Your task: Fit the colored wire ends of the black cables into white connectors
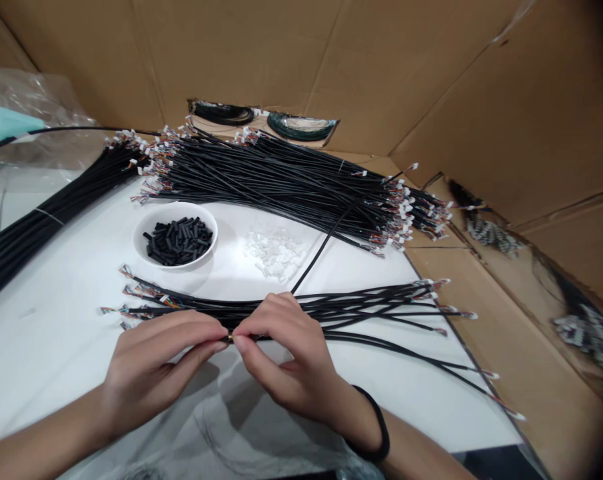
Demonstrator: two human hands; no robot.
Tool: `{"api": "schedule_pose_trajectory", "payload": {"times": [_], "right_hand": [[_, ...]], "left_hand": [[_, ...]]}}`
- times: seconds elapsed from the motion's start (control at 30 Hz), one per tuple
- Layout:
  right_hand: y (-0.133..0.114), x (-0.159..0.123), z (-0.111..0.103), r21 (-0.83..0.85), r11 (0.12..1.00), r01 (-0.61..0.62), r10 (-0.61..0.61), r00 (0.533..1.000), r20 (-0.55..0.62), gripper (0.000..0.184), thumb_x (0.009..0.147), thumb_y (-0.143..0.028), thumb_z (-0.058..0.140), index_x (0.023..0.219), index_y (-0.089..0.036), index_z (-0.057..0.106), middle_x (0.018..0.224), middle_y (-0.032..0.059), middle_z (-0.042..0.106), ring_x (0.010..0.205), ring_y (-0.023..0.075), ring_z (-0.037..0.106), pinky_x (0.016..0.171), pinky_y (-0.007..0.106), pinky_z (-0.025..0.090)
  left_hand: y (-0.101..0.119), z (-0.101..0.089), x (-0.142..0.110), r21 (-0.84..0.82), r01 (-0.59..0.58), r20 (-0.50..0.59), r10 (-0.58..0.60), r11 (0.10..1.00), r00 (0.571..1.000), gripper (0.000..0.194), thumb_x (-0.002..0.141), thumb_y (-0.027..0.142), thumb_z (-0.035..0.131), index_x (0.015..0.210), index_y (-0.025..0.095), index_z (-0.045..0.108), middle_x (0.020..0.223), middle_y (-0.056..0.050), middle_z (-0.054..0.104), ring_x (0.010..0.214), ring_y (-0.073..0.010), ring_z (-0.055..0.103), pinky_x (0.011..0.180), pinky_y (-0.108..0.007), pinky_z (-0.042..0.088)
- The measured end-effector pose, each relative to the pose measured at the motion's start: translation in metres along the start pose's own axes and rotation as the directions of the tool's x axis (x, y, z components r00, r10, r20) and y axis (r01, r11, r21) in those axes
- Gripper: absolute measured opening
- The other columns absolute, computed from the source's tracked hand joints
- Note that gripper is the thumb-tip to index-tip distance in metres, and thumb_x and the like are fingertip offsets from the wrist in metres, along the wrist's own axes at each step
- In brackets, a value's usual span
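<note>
My left hand and my right hand meet fingertip to fingertip at the front of the white table. Both are closed in a pinch on the end of a thin black cable that runs back toward the big heap. Just behind my fingers lies a small bunch of black cables with coloured wire ends and white plugs. A white bowl of short black tube pieces stands behind that. To its right lies a loose pile of small white connector housings.
A large heap of black cables spans the back. Another tied bundle runs off to the left. Cardboard walls enclose the back and right. Coiled wires lie at the back, more cable ends on the cardboard at right.
</note>
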State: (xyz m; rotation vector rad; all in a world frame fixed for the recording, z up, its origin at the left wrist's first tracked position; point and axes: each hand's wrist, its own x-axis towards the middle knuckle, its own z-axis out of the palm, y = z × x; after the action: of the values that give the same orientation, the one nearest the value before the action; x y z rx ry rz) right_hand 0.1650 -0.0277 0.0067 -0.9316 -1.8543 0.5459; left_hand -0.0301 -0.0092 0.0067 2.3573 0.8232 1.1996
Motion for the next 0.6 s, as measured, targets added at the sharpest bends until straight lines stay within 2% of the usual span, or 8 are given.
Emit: {"api": "schedule_pose_trajectory", "payload": {"times": [0.33,0.6], "right_hand": [[-0.0017,0.0007,-0.0018,-0.061,0.997,0.043,-0.042,0.999,0.016,0.011,0.089,-0.012,0.058,0.082,-0.019,0.062,0.066,-0.0004,0.064,0.062,0.0139,0.055,0.064,0.032,0.040],[-0.0011,0.0009,-0.0003,-0.043,0.998,0.052,-0.051,0.999,0.008,0.011,0.086,-0.009,0.061,0.080,-0.019,0.062,0.066,-0.0003,0.069,0.059,0.0133,0.056,0.064,0.033,0.039]], "left_hand": [[0.0011,0.0003,-0.0014,0.009,0.000,-0.001,0.000,1.000,1.000,0.007,0.092,0.011,0.063,0.096,0.016,0.067,0.083,-0.005,0.075,0.072,-0.0138,0.072,0.068,-0.019,0.061],[0.0012,-0.0003,-0.0033,-0.002,0.003,-0.009,-0.003,1.000,1.000,0.010,0.090,0.008,0.062,0.096,0.016,0.066,0.083,-0.004,0.074,0.073,-0.0130,0.072,0.068,-0.018,0.060]]}}
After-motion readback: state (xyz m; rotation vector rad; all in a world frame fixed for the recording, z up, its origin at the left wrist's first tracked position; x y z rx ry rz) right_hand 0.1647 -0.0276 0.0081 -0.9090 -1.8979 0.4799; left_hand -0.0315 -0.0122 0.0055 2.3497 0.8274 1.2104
